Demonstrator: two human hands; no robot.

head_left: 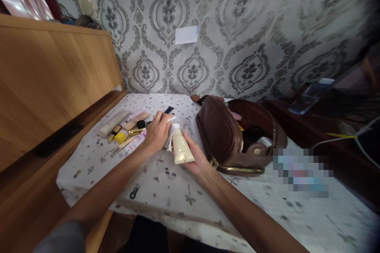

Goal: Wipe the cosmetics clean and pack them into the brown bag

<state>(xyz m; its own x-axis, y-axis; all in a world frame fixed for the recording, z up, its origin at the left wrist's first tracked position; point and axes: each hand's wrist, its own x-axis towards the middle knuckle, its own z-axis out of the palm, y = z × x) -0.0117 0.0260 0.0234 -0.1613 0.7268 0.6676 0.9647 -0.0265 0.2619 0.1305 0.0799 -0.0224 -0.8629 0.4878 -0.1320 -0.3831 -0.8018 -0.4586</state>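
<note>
My right hand [196, 155] is closed around a cream-coloured squeeze tube [181, 148] with a white cap, tilted with its cap end pointing away from me. My left hand [158, 131] is closed beside the cap, fingers bent on a white tissue or wipe [170, 142] that hangs against the tube's left side. Part of the tissue is hidden behind the fingers. Left of that hand lies a group of cosmetics: a pale tube [114, 123], a yellow-capped bottle [120, 136], a round black-lidded item [140, 124] and a thin pencil-like stick [122, 146].
A brown leather bag [221, 134] stands unzipped on my right, with several items inside. Beyond it are a blurred patch [303, 172], a clear plastic case [310, 97] and cables [332, 139]. A wooden cabinet [56, 67] borders the left; the patterned tablecloth [166, 189] covers the table.
</note>
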